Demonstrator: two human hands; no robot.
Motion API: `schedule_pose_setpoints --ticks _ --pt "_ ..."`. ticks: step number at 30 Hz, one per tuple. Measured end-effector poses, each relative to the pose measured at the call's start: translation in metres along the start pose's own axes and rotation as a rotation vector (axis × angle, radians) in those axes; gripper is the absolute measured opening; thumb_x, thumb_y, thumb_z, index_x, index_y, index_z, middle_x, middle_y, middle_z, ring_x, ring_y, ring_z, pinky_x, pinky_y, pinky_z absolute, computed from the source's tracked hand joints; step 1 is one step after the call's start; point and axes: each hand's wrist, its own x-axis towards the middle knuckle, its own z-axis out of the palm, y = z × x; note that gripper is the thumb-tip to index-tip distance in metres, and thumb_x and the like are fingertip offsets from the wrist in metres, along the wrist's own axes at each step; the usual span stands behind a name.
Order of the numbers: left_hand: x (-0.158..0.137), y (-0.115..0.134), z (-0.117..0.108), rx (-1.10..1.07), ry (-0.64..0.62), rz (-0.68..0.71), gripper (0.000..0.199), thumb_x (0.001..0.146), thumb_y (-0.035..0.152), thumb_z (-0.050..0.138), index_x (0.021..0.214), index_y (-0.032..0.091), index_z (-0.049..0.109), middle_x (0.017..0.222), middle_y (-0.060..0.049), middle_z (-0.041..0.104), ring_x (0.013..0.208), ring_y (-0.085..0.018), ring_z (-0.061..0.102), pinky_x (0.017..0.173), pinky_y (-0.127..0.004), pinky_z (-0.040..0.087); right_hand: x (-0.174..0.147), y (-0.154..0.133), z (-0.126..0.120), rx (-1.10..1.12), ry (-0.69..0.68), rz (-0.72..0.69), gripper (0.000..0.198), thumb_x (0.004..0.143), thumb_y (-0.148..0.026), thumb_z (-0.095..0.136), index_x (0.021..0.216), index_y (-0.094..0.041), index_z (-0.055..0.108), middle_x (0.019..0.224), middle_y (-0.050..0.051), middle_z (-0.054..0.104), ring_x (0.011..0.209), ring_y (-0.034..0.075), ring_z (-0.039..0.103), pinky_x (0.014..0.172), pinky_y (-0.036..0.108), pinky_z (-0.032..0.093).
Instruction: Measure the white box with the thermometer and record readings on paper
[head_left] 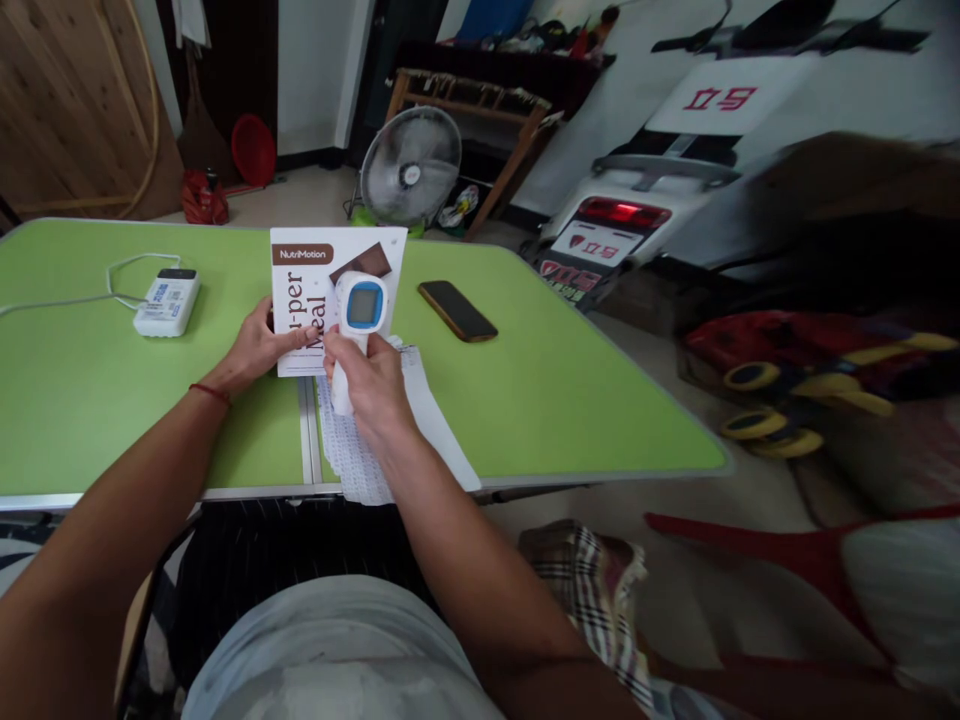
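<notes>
**Right hand holds a white pistol-shaped plastic device up to a white rectangular printed box**

The right hand (373, 378) is curled closely around the handle of the white pistol-shaped plastic device (364, 305), whose blue-framed grey screen faces the wearer. The device stands upright in front of the lower right part of the white rectangular printed box (287, 310), marked "NutriMotion"; whether the two touch, I cannot tell.

The left hand (259, 345) grips the box at its lower left edge, thumb laid across the front and the other fingers mostly hidden behind. A thin red cord bracelet (210, 392) circles that wrist.

Both items are held over a green metal-edged table (585, 420). Below them, a fanned pile of white printed paper sheets (358, 455) reaches past the near edge. A dark flat rectangular phone (459, 310) lies to the right of the box; well to its left sits a white block-shaped plastic unit (169, 303) with a thin white cable (67, 301).
</notes>
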Motion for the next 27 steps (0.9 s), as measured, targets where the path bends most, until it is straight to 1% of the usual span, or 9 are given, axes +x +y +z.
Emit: schedule_pose_setpoints --ticks 5,12,20,23,27 --pt "0.0009 0.0001 -0.0003 -0.007 0.003 -0.011 0.066 0.061 0.054 0.094 0.105 0.017 0.063 0.107 -0.012 0.074 0.102 -0.033 0.07 0.087 -0.047 0.059 -0.001 0.0006 0.0008 0.019 0.015 0.009 0.037 0.072 -0.056 0.075 0.087 -0.023 0.068 0.068 -0.001 0.063 0.069 0.016 0.058 0.062 0.032 0.047" --pt "0.0019 -0.0013 0.0001 -0.02 0.005 -0.023 0.071 0.057 0.059 0.094 0.105 0.017 0.063 0.11 -0.011 0.074 0.1 -0.03 0.07 0.088 -0.046 0.059 -0.0013 0.0008 0.0016 0.045 0.017 0.029 0.035 0.071 -0.053 0.077 0.085 -0.023 0.067 0.066 -0.003 0.06 0.067 0.015 0.055 0.062 0.031 0.045" --pt "0.002 -0.0004 0.0005 -0.025 -0.022 -0.015 0.069 0.058 0.055 0.094 0.108 0.018 0.063 0.11 -0.011 0.074 0.102 -0.031 0.07 0.089 -0.047 0.059 -0.0044 0.0002 0.0045 0.08 0.033 0.055 0.035 0.069 -0.053 0.078 0.085 -0.023 0.068 0.067 -0.003 0.062 0.068 0.016 0.057 0.062 0.031 0.047" --pt "0.0026 -0.0018 -0.0008 -0.033 -0.005 -0.039 0.072 0.057 0.053 0.095 0.11 0.018 0.061 0.113 -0.011 0.073 0.103 -0.031 0.07 0.09 -0.046 0.058 -0.0052 0.0001 0.0045 0.084 0.028 0.052 0.036 0.069 -0.053 0.077 0.088 -0.024 0.068 0.069 -0.002 0.063 0.07 0.016 0.058 0.063 0.031 0.047" --pt "0.004 -0.0021 -0.0059 -0.007 0.009 -0.104 0.074 0.058 0.046 0.095 0.116 0.015 0.061 0.116 -0.014 0.073 0.106 -0.032 0.069 0.089 -0.046 0.058 -0.0046 0.0001 0.0026 0.072 0.019 0.052 0.036 0.068 -0.052 0.077 0.087 -0.024 0.066 0.066 -0.004 0.061 0.068 0.016 0.056 0.063 0.031 0.046"
